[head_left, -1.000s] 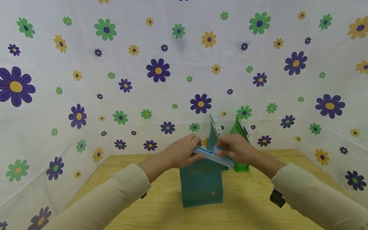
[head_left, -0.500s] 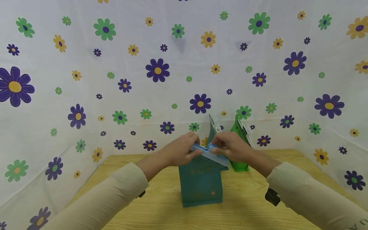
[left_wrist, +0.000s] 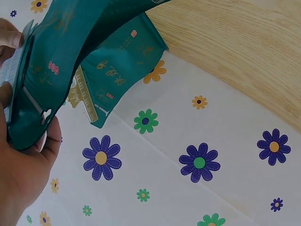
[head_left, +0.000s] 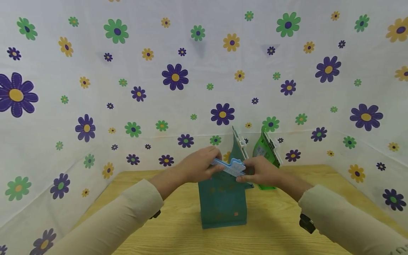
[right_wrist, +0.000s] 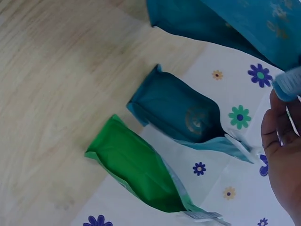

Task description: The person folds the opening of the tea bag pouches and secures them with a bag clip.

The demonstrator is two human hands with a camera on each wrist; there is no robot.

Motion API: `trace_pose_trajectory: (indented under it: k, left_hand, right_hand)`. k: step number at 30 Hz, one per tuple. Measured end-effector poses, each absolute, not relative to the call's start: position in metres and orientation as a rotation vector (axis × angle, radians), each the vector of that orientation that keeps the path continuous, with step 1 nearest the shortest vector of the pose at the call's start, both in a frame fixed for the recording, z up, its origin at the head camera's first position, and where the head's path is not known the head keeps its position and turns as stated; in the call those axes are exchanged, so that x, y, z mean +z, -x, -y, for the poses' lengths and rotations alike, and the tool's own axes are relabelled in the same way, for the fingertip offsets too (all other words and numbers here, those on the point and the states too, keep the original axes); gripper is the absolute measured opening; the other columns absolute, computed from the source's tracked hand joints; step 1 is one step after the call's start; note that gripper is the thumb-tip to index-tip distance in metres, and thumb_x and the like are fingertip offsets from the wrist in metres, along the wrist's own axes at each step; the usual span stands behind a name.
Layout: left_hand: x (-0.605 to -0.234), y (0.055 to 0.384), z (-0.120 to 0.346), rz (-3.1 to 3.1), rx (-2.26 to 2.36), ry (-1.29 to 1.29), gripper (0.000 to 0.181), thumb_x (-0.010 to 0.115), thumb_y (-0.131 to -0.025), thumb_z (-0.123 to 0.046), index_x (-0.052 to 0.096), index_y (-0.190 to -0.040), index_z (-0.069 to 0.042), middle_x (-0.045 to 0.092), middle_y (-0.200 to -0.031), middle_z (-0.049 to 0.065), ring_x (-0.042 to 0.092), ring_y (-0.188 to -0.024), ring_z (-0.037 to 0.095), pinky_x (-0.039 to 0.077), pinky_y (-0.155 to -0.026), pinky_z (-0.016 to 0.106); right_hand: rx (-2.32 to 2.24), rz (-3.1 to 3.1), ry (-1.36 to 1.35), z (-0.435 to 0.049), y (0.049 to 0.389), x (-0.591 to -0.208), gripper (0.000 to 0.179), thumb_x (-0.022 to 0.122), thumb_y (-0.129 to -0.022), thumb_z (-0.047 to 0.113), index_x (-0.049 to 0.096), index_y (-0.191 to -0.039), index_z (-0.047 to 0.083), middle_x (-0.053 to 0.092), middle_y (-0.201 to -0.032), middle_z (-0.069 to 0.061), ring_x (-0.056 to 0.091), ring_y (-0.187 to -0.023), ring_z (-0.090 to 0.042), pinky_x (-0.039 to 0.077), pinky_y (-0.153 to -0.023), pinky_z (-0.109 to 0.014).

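A teal pouch bag [head_left: 223, 203] stands upright on the table, with a light blue bag clip [head_left: 235, 168] across its top, slanting down to the right. My left hand [head_left: 199, 164] pinches the clip's left end and the bag's top edge; in the left wrist view its fingers [left_wrist: 49, 141] reach behind the teal film. The right hand [head_left: 262, 170] pinches the clip's right end between thumb and fingers, beside the raised cloud-shaped catch. In the right wrist view, the clip's end [right_wrist: 288, 84] shows right at that hand's fingertips.
Behind the near bag stands a second teal bag [right_wrist: 181, 108] with a pale clip [head_left: 241, 144] on its top. A green bag [right_wrist: 138, 167], also clipped, stands to its right. The wooden table [head_left: 153, 223] meets a flower-patterned white cloth [head_left: 191, 99] at the back.
The clip has shifted slightly left. My right hand has moved from the catch at the clip's middle down to its right end, uncovering the catch. The left hand keeps its grip.
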State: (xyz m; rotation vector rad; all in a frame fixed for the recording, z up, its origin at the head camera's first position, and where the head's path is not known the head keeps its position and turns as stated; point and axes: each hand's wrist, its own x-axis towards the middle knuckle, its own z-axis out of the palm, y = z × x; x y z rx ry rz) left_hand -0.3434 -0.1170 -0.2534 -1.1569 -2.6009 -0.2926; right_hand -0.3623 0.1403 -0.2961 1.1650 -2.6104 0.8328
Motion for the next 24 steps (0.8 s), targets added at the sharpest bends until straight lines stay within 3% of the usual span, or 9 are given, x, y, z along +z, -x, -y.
trace_pose_trajectory:
  k: [4, 7, 12, 18, 24]
  left_hand:
    - [-0.253, 0.344, 0.122, 2.579, -0.285, 1.152, 0.026, 0.065, -0.098, -0.032, 0.062, -0.108, -0.008, 0.063, -0.097, 0.001, 0.058, -0.084, 0.011, 0.053, -0.080, 0.028]
    - [-0.254, 0.345, 0.126, 2.562, -0.289, 1.139, 0.027, 0.066, -0.097, -0.033, 0.064, -0.106, -0.008, 0.063, -0.092, 0.000, 0.055, -0.080, 0.010, 0.052, -0.075, 0.026]
    - [-0.256, 0.346, 0.130, 2.538, -0.309, 1.125, 0.022, 0.067, -0.097, -0.027, 0.064, -0.106, -0.007, 0.064, -0.094, 0.001, 0.056, -0.083, 0.012, 0.054, -0.080, 0.029]
    - [-0.257, 0.345, 0.131, 2.576, -0.361, 1.083, 0.020, 0.072, -0.091, -0.008, 0.063, -0.109, -0.007, 0.067, -0.100, 0.004, 0.062, -0.090, 0.019, 0.056, -0.084, 0.032]
    - [-0.261, 0.347, 0.130, 2.593, -0.367, 1.026, 0.018, 0.073, -0.090, -0.007, 0.062, -0.105, -0.008, 0.067, -0.096, 0.003, 0.060, -0.085, 0.016, 0.055, -0.080, 0.030]
  right_hand:
    - [0.791, 2.548, -1.194, -0.143, 0.363, -0.305, 0.022, 0.074, -0.091, 0.024, 0.067, -0.080, 0.008, 0.051, -0.060, 0.009, 0.040, -0.053, 0.000, 0.033, -0.050, -0.020]
    - [0.754, 2.512, -1.203, -0.145, 0.362, -0.306, 0.023, 0.075, -0.090, 0.025, 0.065, -0.076, 0.010, 0.048, -0.059, 0.010, 0.039, -0.053, 0.001, 0.032, -0.050, -0.019]
    - [0.712, 2.484, -1.202, -0.154, 0.361, -0.305, 0.025, 0.078, -0.088, 0.026, 0.065, -0.072, 0.012, 0.047, -0.058, 0.012, 0.039, -0.053, 0.002, 0.033, -0.050, -0.019]
    - [0.736, 2.511, -1.168, -0.167, 0.357, -0.312, 0.023, 0.076, -0.089, 0.027, 0.065, -0.074, 0.013, 0.046, -0.059, 0.013, 0.039, -0.053, 0.002, 0.032, -0.049, -0.019]
    - [0.812, 2.548, -1.153, -0.176, 0.353, -0.336, 0.023, 0.077, -0.088, 0.030, 0.063, -0.077, 0.016, 0.044, -0.060, 0.015, 0.039, -0.052, 0.003, 0.033, -0.049, -0.019]
